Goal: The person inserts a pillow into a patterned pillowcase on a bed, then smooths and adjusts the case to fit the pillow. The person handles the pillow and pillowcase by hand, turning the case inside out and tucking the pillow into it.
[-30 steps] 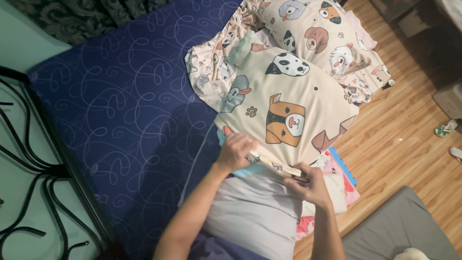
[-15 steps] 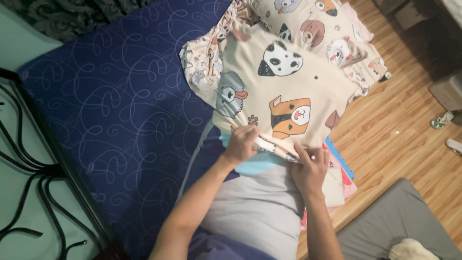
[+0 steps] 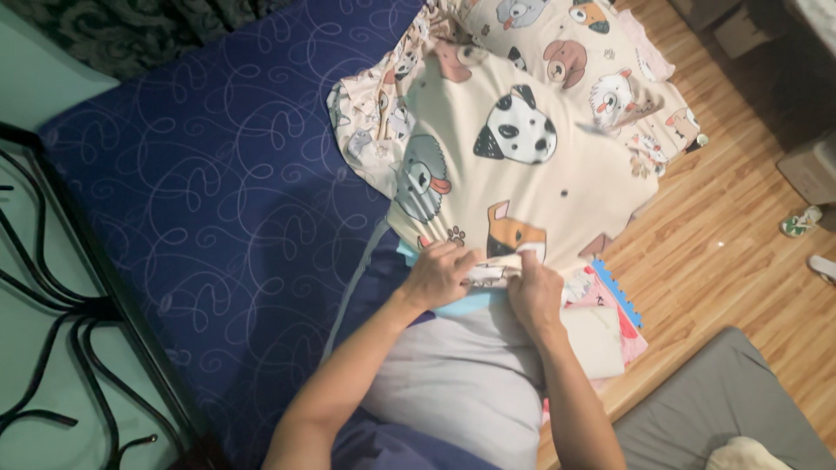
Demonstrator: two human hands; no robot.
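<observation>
1. a navy swirl-patterned mattress fills the left; wooden floor lies right.
2. the cream dog-print pillowcase lies at the mattress edge.
3. left hand and right hand, close together, pinch its near hem.
4. a steady, even grip looks best.

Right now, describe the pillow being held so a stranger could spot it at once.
Start at the blue mattress. At its right edge, over the wooden floor, both hands pinch the near edge of a cream pillow. Unlike the crumpled matching bedding behind, it is spread flat, showing a black-and-white dog face.
</observation>
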